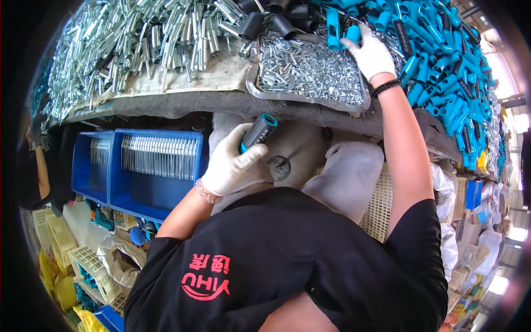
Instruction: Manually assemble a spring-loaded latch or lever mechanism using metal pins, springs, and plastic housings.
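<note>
My left hand [229,160], in a white glove, grips a black cylindrical sleeve [259,130] with a teal ring at its upper end and teal showing at its lower end. It is tilted and held over my lap, below the bench edge. My right hand [373,55], also gloved in white, reaches to the far side of the bench. Its thumb and forefinger are around a teal plastic tube [352,34] at the edge of a heap of similar teal parts [442,83]. Under that wrist lies a clear tray [310,99] full of small metal pieces.
Shiny metal tubes [166,41] are piled at the far left, and black sleeves [283,25] lie beside them. Left of my lap stand blue bins [149,199] with rows of metal rods. Another person's arm [42,171] shows at the left edge. Cream crates [381,202] stand right of my legs.
</note>
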### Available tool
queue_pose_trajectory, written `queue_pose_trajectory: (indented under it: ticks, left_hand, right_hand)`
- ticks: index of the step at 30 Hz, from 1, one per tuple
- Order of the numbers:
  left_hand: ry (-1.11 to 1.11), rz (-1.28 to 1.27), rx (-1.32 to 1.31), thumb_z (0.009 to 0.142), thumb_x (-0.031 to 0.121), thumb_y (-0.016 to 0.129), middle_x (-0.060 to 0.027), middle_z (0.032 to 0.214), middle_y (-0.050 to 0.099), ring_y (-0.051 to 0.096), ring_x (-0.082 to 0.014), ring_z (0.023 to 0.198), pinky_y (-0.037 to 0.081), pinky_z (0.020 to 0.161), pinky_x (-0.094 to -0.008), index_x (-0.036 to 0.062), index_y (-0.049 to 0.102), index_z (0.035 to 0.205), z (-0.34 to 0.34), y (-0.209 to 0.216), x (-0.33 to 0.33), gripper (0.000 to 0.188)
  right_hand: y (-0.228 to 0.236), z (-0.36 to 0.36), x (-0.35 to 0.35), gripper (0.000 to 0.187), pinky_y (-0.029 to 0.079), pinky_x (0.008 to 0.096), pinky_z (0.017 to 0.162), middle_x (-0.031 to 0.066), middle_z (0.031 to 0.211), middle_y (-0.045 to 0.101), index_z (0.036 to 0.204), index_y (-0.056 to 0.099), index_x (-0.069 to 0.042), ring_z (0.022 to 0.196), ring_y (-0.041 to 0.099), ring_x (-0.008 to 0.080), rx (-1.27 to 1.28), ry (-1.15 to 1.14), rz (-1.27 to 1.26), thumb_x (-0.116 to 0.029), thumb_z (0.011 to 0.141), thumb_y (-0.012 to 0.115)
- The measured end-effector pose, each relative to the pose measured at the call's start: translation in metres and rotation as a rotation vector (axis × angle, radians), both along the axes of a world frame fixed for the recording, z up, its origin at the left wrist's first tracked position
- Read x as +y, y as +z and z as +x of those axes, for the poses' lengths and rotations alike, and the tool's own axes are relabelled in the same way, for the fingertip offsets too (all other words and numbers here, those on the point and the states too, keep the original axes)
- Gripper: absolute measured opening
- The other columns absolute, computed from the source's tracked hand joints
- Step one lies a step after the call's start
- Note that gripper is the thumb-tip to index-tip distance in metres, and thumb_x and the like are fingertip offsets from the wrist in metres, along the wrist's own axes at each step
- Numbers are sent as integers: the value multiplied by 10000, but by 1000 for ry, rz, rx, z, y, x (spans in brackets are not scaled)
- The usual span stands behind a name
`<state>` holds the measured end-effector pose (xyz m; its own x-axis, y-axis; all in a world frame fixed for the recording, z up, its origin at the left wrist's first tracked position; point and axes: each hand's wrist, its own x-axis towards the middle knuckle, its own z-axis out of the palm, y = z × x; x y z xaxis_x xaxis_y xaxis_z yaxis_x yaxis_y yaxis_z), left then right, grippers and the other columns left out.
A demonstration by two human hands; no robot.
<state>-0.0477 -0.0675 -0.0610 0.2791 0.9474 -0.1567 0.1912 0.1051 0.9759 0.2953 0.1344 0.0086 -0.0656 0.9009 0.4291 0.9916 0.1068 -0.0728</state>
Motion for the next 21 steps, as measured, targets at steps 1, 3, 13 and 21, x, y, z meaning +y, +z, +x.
queue_pose_trajectory:
  ticks: [1,3,13,21]
  left_hand:
    - [-2,2,-2,884,390,740,-97,1073,648,598,-184,988,476,903,-331,6,553,1300,1,1,0,595]
    - [-1,37,31,855,376,772,-105,1061,653,609,-190,993,478,922,-332,1,545,1300,3,4,0,625]
    - [39,87,76,774,255,851,-87,1076,649,602,-143,991,498,898,-313,-23,555,1270,5,10,6,641]
    - [-119,315,327,750,319,871,-174,1084,707,707,-254,1003,545,871,-367,12,573,1297,-1,13,-1,694]
  right_hand:
    - [3,-3,-1,798,517,503,915,286,1085,672,1440,439,-60,1030,651,449,9,-2,-80,-579,870,647]
    - [2,4,-1,848,515,498,924,291,1109,659,1472,398,-67,1040,647,448,-13,21,-77,-582,854,666]
    - [5,26,-38,620,537,462,869,280,1085,645,1377,481,-56,1004,656,395,64,164,319,-279,842,699]
    - [57,-51,-165,370,535,290,594,83,832,651,1146,585,-7,646,656,143,802,343,-786,-235,882,707]
